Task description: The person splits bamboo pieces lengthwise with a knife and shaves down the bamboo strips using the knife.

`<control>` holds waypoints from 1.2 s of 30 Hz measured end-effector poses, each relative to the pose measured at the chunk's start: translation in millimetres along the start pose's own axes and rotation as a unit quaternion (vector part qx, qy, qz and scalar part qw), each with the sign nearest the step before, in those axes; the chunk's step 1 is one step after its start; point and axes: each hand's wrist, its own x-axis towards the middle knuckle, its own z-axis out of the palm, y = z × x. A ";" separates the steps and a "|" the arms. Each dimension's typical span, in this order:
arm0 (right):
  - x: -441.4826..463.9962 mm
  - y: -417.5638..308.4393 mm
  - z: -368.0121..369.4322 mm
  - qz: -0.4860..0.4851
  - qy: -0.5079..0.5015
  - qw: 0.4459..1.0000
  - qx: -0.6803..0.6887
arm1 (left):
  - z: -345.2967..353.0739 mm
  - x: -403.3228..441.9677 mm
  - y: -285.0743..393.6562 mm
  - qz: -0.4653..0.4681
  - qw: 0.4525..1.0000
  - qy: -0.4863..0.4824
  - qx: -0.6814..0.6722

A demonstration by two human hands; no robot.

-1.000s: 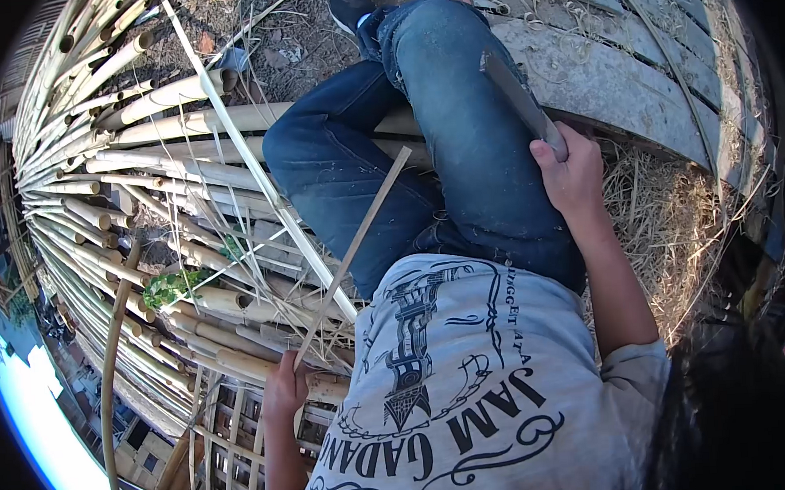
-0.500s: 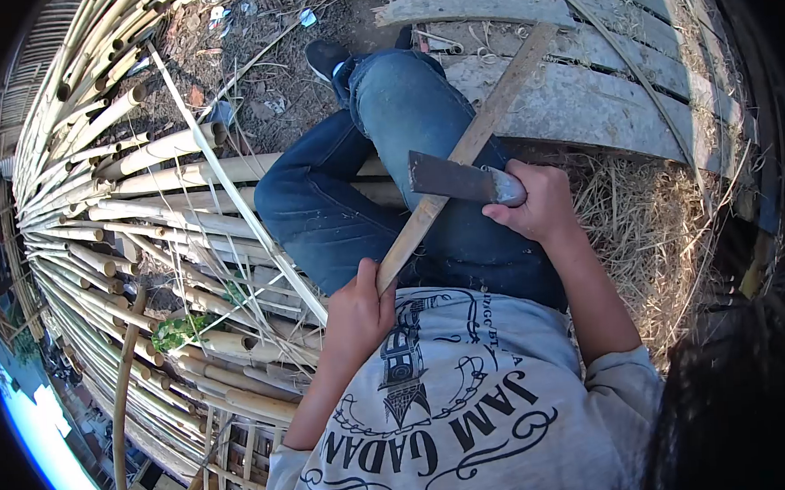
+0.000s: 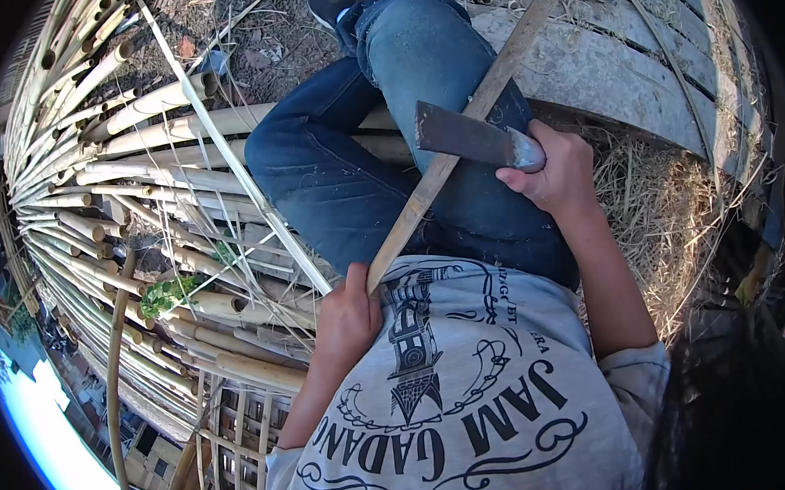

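Observation:
A long flat bamboo strip slants across my lap, from near my waist up over the thigh in the jeans toward the planks. My left hand is closed round its lower end, beside the printed shirt. A short broad-bladed knife is in my right hand, whose fingers wrap the handle just behind a grey collar. The dark blade lies across the strip, over my thigh. Whether its edge bites into the strip I cannot tell.
Stacked bamboo poles fill the left side, with a pale split bamboo length leaning over them. Weathered planks lie at the upper right. Straw and shavings cover the ground below them. A woven bamboo lattice stands at lower left.
The view has shifted, so the planks and ground sit higher in it. My left hand and the strip's lower end appear a little farther left. The knife still crosses the strip.

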 end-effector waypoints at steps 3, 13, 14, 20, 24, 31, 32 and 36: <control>3.0 5.6 0.6 0.067 0.013 0.997 0.045 | 1.0 -24.3 -20.6 -0.045 0.999 0.000 0.014; 10.7 6.4 8.6 0.118 0.044 0.992 -0.022 | 2.4 -94.4 -98.3 -0.058 0.998 -0.004 0.013; 14.1 6.0 7.4 0.119 0.051 0.991 -0.019 | -1.7 -102.7 -105.4 -0.053 0.998 -0.001 0.018; 3.1 14.9 5.1 0.069 0.041 0.994 0.078 | -5.7 -113.7 -87.6 -0.105 0.991 -0.001 -0.077; -5.0 13.3 -8.0 -0.021 0.041 0.992 0.114 | -4.5 -83.0 -82.1 -0.110 0.974 -0.073 -0.181; -9.2 7.6 -11.2 -0.119 0.033 0.991 0.049 | -26.6 -102.7 -87.7 -0.103 0.965 -0.075 -0.229; -10.1 11.4 -12.0 -0.120 0.026 0.991 0.061 | -29.7 -104.4 -85.2 -0.099 0.966 -0.074 -0.225; -11.2 19.9 -9.8 -0.145 0.032 0.984 0.096 | -37.6 -105.2 -81.9 -0.107 0.965 -0.077 -0.226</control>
